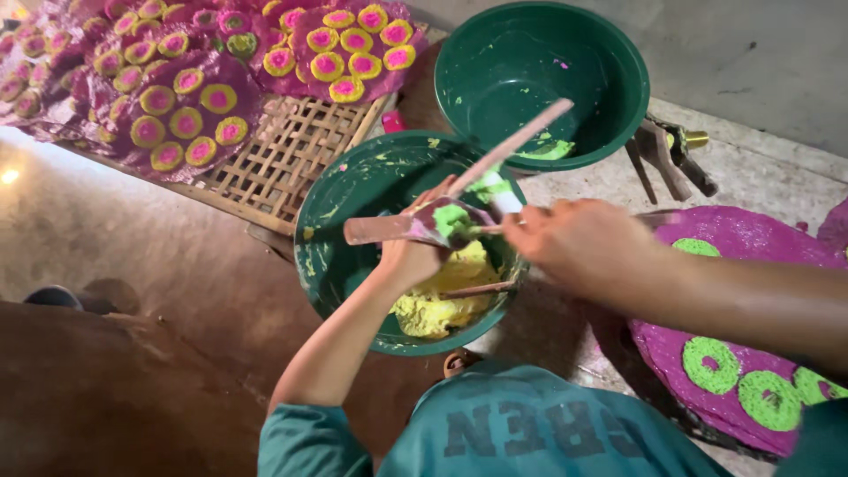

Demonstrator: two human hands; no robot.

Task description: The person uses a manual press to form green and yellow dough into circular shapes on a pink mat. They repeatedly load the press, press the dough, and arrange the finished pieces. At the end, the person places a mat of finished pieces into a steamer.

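paste: green lump point(454, 221) sits on the flat stick point(389, 230) above our near green bowl point(340, 230) of yellow paste point(442, 305).
left hand point(415, 256): our fingers are closed round the flat stick.
right hand point(579, 243): our fingers are closed on a long stick point(521, 141) touching the lump.
around: second green bowl point(539, 79), woven tray point(283, 155), pink-and-yellow discs point(353, 40).

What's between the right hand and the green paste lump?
Nothing visible blocks it. The green paste lump sits on a flat stick gripped by the left hand over the bowl. The right hand is beside it. Only a thin stick spans the gap; blur hides who holds it.
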